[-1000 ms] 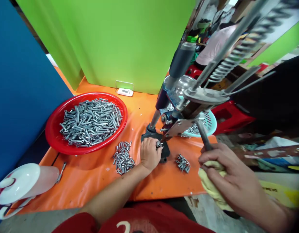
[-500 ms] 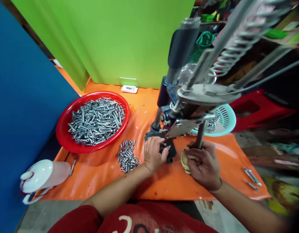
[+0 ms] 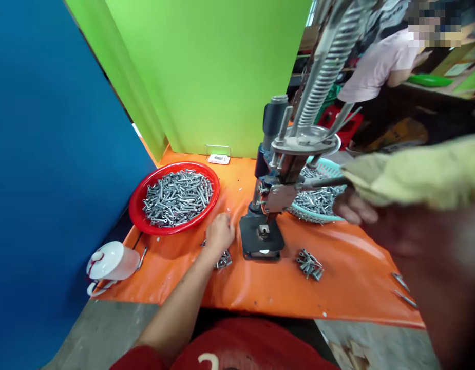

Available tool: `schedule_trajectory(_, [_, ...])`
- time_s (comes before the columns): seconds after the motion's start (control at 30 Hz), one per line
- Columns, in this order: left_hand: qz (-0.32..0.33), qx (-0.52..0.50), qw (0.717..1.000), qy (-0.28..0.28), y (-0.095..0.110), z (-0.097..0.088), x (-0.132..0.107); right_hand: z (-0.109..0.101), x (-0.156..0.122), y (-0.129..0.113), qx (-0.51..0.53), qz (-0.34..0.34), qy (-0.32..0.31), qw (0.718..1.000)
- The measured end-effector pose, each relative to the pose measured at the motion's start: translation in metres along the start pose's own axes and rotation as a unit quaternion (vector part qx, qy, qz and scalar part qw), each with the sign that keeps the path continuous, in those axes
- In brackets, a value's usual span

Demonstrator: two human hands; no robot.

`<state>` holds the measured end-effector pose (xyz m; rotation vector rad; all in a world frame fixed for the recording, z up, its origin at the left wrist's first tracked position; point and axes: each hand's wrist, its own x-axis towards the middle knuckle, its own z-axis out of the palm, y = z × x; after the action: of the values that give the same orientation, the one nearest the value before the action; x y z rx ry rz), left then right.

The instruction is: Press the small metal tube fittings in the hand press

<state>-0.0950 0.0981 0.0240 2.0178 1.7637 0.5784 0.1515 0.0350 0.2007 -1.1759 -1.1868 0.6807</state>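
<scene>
Head view: at the left edge of the orange table sits a white cup, with a red bowl of metal pins beyond it. The left hand rests fingers-down on a small pile of pins just left of the press; whether it grips one I cannot tell. Further right, the right hand is clamped around the lever and its yellow cloth, in front of a teal basket.

The person wears a red shirt with a white mark in front, left hand and right hand bare.
</scene>
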Motion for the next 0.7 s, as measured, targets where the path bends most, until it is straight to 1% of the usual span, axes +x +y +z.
schedule_trajectory(0.03, [-0.012,0.057,0.998,-0.025,-0.008,-0.003,0.003,0.005,0.014,-0.009,0.059,0.023,0.002,0.998])
schedule_trajectory(0.07, [-0.018,0.095,0.994,-0.046,-0.014,-0.005,0.005,0.011,0.027,-0.015,0.094,0.037,-0.001,0.995])
schedule_trajectory(0.13, [-0.015,0.119,0.99,-0.069,-0.022,-0.005,0.005,0.02,0.043,-0.02,0.143,0.051,0.003,0.988])
schedule_trajectory(0.17, [-0.011,0.115,0.991,-0.072,-0.024,-0.004,0.004,0.023,0.047,-0.017,0.151,0.053,0.003,0.987])
schedule_trajectory(0.23, [-0.001,0.105,0.992,-0.068,-0.026,-0.003,0.002,0.025,0.042,-0.006,0.157,0.061,0.013,0.986])
schedule_trajectory(0.27, [0.003,0.081,0.994,-0.068,-0.027,-0.003,0.0,0.025,0.035,0.002,0.148,0.056,0.031,0.987])
schedule_trajectory(0.3, [0.006,0.031,0.997,-0.07,-0.027,-0.003,-0.002,0.024,0.024,0.012,0.132,0.039,0.056,0.989])
schedule_trajectory(0.33, [0.007,-0.045,0.996,-0.077,-0.026,-0.004,-0.004,0.024,0.012,0.023,0.109,0.011,0.08,0.991])
schedule_trajectory(0.37, [0.004,-0.143,0.986,-0.091,-0.025,-0.004,-0.007,0.024,-0.003,0.034,0.079,-0.016,0.092,0.992])
schedule_trajectory(0.4, [-0.004,-0.249,0.962,-0.115,-0.022,-0.005,-0.009,0.026,-0.018,0.047,0.048,-0.038,0.089,0.994])
schedule_trajectory(0.43, [-0.017,-0.348,0.926,-0.146,-0.019,-0.006,-0.012,0.029,-0.032,0.059,0.012,-0.033,0.057,0.998])
schedule_trajectory(0.47, [-0.032,-0.426,0.885,-0.183,-0.014,-0.007,-0.015,0.033,-0.046,0.072,-0.026,0.003,-0.002,1.0])
schedule_trajectory(0.5, [-0.047,-0.482,0.847,-0.219,-0.008,-0.007,-0.019,0.039,-0.058,0.083,-0.059,0.045,-0.063,0.995])
schedule_trajectory(0.53, [-0.058,-0.519,0.814,-0.253,-0.002,-0.007,-0.022,0.044,-0.068,0.093,-0.081,0.08,-0.117,0.987])
schedule_trajectory(0.57, [-0.065,-0.542,0.79,-0.278,0.005,-0.007,-0.025,0.05,-0.075,0.102,-0.093,0.106,-0.16,0.977])
schedule_trajectory(0.6, [-0.067,-0.555,0.774,-0.296,0.011,-0.006,-0.028,0.054,-0.08,0.108,-0.097,0.118,-0.188,0.97])
schedule_trajectory(0.63, [-0.066,-0.561,0.766,-0.308,0.017,-0.005,-0.03,0.057,-0.084,0.113,-0.096,0.124,-0.205,0.966])
schedule_trajectory(0.7, [-0.06,-0.558,0.763,-0.321,0.025,-0.001,-0.032,0.058,-0.085,0.12,-0.093,0.129,-0.218,0.963])
